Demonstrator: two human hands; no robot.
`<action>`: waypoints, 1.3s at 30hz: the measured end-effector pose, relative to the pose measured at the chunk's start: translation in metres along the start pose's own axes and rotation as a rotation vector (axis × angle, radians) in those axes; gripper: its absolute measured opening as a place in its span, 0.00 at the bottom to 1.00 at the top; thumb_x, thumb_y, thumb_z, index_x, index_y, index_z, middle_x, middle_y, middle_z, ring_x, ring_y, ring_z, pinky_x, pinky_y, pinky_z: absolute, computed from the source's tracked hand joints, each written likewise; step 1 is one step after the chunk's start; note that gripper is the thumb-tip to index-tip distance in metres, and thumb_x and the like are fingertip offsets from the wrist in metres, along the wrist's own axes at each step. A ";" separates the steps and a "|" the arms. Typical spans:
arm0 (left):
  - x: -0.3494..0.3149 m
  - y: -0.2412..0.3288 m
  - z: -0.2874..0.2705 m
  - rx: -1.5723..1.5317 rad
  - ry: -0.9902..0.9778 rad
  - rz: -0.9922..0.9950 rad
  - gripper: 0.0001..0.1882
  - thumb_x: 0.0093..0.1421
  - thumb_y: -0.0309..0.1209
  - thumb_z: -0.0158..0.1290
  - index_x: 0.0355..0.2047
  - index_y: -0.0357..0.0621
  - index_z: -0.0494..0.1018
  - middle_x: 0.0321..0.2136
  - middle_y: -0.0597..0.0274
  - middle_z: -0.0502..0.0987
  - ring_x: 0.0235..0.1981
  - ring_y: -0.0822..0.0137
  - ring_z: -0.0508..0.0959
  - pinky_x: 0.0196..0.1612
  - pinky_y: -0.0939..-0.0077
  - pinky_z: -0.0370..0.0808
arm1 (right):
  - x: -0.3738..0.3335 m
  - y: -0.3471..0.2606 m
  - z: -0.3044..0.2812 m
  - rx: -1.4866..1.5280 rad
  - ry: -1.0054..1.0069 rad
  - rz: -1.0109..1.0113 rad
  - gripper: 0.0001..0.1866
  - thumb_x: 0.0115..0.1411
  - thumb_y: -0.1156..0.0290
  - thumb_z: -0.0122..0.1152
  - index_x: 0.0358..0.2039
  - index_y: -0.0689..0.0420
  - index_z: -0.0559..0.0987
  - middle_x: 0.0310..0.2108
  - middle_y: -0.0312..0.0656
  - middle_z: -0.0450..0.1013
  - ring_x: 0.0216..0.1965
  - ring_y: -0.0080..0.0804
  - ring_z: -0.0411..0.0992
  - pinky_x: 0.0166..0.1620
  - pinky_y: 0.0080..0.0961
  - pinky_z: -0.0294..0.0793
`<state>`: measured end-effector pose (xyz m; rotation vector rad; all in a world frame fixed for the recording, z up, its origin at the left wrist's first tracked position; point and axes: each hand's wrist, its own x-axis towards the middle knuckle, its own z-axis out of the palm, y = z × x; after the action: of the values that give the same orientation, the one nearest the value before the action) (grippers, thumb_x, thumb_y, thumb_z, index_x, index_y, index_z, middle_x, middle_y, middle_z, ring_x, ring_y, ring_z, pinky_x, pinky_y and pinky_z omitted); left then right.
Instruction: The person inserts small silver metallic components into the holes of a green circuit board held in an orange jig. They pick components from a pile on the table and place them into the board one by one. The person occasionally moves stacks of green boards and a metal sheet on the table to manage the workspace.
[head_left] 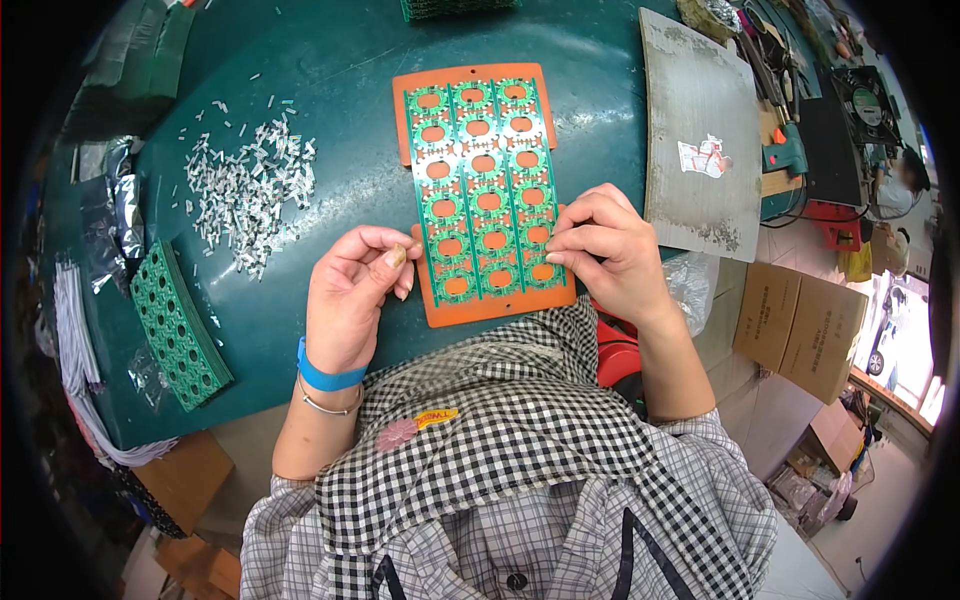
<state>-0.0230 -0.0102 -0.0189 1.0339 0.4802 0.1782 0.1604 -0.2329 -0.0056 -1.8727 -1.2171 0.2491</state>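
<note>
A green circuit-board panel (462, 190) with rows of ring-shaped boards lies on an orange backing plate (440, 313) in front of me. My left hand (350, 285) is beside the plate's lower left edge, its thumb and forefinger pinched together. What that pinch holds, if anything, is too small to make out. Over the panel's lower right edge, my right hand (615, 250) has its thumb and fingertips drawn together at one of the rings. Anything between those fingertips is hidden.
Small white parts (255, 190) lie scattered in a pile on the green table (350, 110). At the left are stacked green panels (172, 325), silvery bags (112, 215) and white wires (75, 330). A worn grey board (700, 130) lies right; cardboard boxes (800, 325) stand beyond.
</note>
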 end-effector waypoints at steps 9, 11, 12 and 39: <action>0.000 -0.001 -0.001 -0.009 -0.003 0.004 0.06 0.67 0.26 0.51 0.40 0.36 0.73 0.38 0.57 0.79 0.28 0.75 0.71 0.33 0.82 0.69 | 0.003 -0.002 -0.002 -0.020 -0.021 -0.032 0.08 0.42 0.81 0.71 0.25 0.57 0.82 0.30 0.35 0.74 0.35 0.33 0.72 0.37 0.28 0.73; 0.000 -0.001 -0.002 -0.005 -0.001 0.004 0.06 0.67 0.26 0.51 0.40 0.36 0.73 0.38 0.58 0.79 0.28 0.75 0.71 0.33 0.82 0.69 | 0.006 -0.004 -0.002 -0.021 -0.039 -0.042 0.08 0.43 0.81 0.71 0.25 0.58 0.81 0.30 0.36 0.74 0.35 0.34 0.72 0.37 0.28 0.73; 0.000 -0.001 -0.002 -0.002 -0.004 0.004 0.06 0.67 0.26 0.51 0.40 0.36 0.73 0.38 0.58 0.79 0.28 0.75 0.71 0.33 0.82 0.69 | 0.006 -0.006 -0.002 -0.028 -0.042 -0.046 0.08 0.43 0.81 0.71 0.24 0.58 0.81 0.30 0.36 0.74 0.35 0.34 0.72 0.36 0.28 0.73; 0.003 0.001 -0.002 0.001 -0.018 -0.038 0.06 0.66 0.26 0.52 0.40 0.37 0.73 0.37 0.58 0.79 0.28 0.74 0.72 0.33 0.82 0.70 | -0.069 0.091 -0.150 -0.767 0.481 0.872 0.28 0.60 0.55 0.63 0.57 0.58 0.72 0.46 0.54 0.75 0.47 0.38 0.74 0.49 0.36 0.72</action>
<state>-0.0207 -0.0072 -0.0196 1.0256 0.4828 0.1348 0.2707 -0.3866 -0.0014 -2.8296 -0.0776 -0.2495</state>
